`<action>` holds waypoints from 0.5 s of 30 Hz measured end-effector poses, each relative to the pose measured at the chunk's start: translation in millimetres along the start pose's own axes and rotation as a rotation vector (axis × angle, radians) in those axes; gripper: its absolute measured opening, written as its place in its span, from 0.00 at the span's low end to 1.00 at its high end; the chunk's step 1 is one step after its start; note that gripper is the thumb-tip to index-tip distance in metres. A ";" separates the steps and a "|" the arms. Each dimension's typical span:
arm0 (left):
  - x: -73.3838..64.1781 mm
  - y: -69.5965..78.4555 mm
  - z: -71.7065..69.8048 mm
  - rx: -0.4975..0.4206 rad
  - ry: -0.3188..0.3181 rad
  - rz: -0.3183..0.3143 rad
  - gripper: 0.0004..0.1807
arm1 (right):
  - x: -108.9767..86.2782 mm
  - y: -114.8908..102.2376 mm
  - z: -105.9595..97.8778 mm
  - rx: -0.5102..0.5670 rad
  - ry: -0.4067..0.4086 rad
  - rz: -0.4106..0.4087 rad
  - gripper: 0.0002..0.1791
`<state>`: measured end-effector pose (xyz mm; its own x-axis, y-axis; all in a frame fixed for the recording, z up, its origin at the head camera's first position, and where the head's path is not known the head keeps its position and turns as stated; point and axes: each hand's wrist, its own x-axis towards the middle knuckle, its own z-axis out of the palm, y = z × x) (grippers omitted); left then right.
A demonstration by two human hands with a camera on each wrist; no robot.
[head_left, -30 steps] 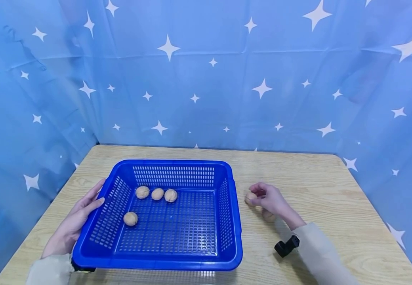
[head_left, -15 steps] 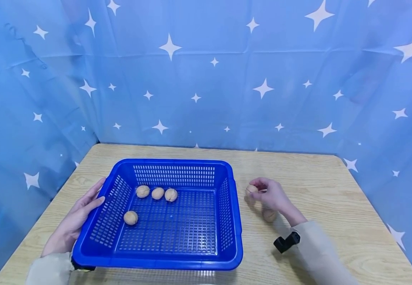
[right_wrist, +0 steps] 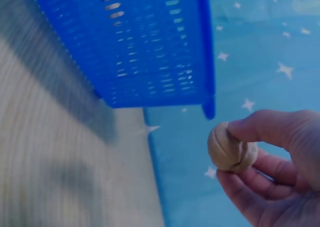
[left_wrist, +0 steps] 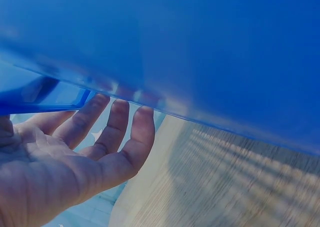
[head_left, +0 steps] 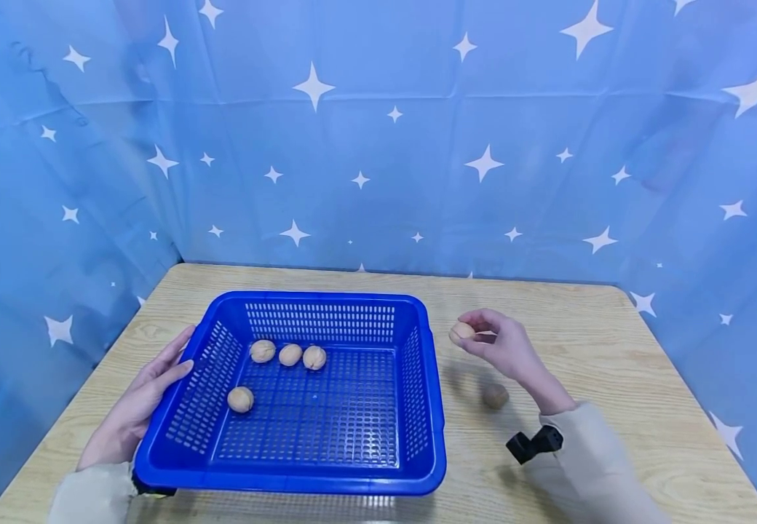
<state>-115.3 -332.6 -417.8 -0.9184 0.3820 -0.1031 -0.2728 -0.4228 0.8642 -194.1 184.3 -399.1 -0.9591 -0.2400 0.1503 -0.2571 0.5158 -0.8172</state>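
A blue plastic basket [head_left: 326,482] with slotted walls fills the left half of the table in the head view. On its floor lie several walnuts: a row at the back [head_left: 290,355] and one nearer the front left [head_left: 240,399]. At its left side my left hand [head_left: 135,411] holds the rim; in the left wrist view the bent fingertips [left_wrist: 143,112] meet the basket wall. My right hand [head_left: 504,347] pinches a walnut [right_wrist: 231,147] between thumb and fingers, raised above the table right of the basket. Another walnut [head_left: 495,396] lies on the table beneath that hand.
The wood-grain table [head_left: 640,407] runs back to a blue curtain [head_left: 378,145] with white stars, which also hangs at both sides. A black wrist camera [head_left: 534,444] sits on the right sleeve. The basket's right wall stands between the right hand and the walnuts inside.
My right hand has lifted its walnut up off the table, uncovering the other one below. The left hand and the basket have stayed in place.
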 end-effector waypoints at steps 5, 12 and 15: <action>-0.3 0.0 0.2 -0.006 -0.001 0.001 0.34 | 0.2 -13.7 -3.1 -0.011 0.017 -0.059 0.17; -0.9 0.3 1.1 -0.026 -0.008 0.001 0.34 | 4.2 -38.2 -1.4 0.003 0.024 -0.161 0.18; -1.4 0.6 2.0 -0.020 0.004 -0.005 0.34 | 6.7 -47.8 1.7 -0.003 0.005 -0.201 0.17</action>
<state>-113.7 -331.8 -416.2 -0.9182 0.3808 -0.1096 -0.2831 -0.4371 0.8537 -188.1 156.6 -359.9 -0.8888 -0.3346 0.3133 -0.4442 0.4600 -0.7688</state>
